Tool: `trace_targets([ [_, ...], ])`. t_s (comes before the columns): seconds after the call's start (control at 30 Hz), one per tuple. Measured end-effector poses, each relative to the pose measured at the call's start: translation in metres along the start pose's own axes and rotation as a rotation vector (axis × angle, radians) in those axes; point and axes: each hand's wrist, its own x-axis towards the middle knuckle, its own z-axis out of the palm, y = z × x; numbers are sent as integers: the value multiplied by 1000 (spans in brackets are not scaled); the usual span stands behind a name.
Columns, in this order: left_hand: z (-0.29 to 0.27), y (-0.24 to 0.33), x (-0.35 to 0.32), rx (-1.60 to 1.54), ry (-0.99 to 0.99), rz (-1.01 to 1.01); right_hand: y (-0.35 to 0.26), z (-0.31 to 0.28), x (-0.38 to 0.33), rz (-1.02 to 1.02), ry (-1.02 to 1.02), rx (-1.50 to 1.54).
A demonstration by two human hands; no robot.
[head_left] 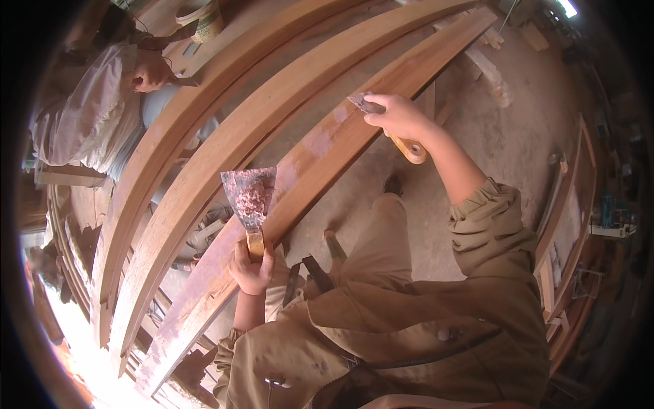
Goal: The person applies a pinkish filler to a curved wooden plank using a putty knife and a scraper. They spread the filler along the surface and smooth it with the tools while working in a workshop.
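Note:
My left hand (251,269) is closed round the yellow handle of a wide putty knife (235,183), its blade raised and heaped with crumbly pinkish filler (253,202). My right hand (402,119) grips a second, narrower putty knife (409,148) by its yellow wooden handle. Its blade, smeared with filler, points left at the top face of the nearest wooden beam (354,140); whether it touches the wood I cannot tell. Pale pinkish patches of filler mark that beam's upper face from the middle down to the lower left.
Two more curved beams (272,92) run beside it on the left. Beyond them another person's hand (151,71) holds a flat-bladed tool, near a bucket (199,19). Timber framing (548,279) stands at the right, and my legs are below the beam on the concrete floor (470,136).

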Motion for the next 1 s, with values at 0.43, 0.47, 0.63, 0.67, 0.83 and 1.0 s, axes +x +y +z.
trace_targets([
  [0.43, -1, 1, -1, -26, 3, -21, 12, 21, -1, -48, 34, -73],
  [0.47, -1, 0, -2, -29, -9, -24, 13, 12, 10, -50, 158, -168],
  [0.63, 2, -1, -1, -5, -12, -21, 0, 7, 25, 91, -55, -289],
  [0.67, 2, -1, -1, 1, -16, -42, -19, 12, 14, 136, -80, -357],
  [0.83, 1, 0, 0, -44, 16, -19, -24, -9, 21, 66, -242, -321],
  [1.0, 2, 3, 2, -2, -1, 3, 3, 0, 43, 54, -133, -233],
])
